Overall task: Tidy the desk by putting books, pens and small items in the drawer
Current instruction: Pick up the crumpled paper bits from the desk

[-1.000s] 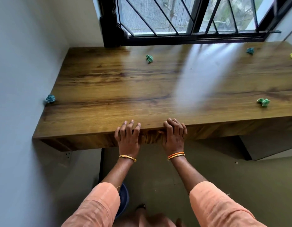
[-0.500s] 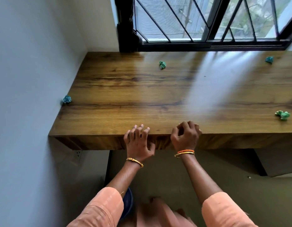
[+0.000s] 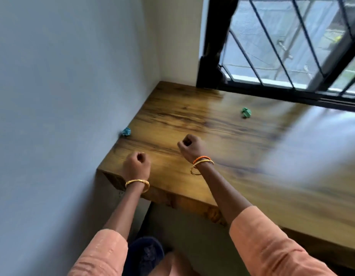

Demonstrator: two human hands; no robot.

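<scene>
Both hands are over the left end of the wooden desk (image 3: 222,156), near its front edge. The left hand (image 3: 137,164) is curled into a fist with nothing visible in it; the right hand (image 3: 190,147) is likewise fisted and appears empty, though the frame is blurred and a very small object inside cannot be excluded. Two items remain on the surface: a blue crumpled piece (image 3: 126,132) at the left edge, touching the wall (image 3: 63,116), and a green crumpled piece (image 3: 246,112) towards the back edge below the window (image 3: 282,56), well apart from either hand. No drawer is in view, and its condition cannot be stated. Assessment: collection is not complete. Risks: the blue piece lies at the wall joint, and a careless sweep may push it off the front corner; the green piece requires a long reach across the desk; light paper may also slip from a loose pinch during carrying.
</scene>
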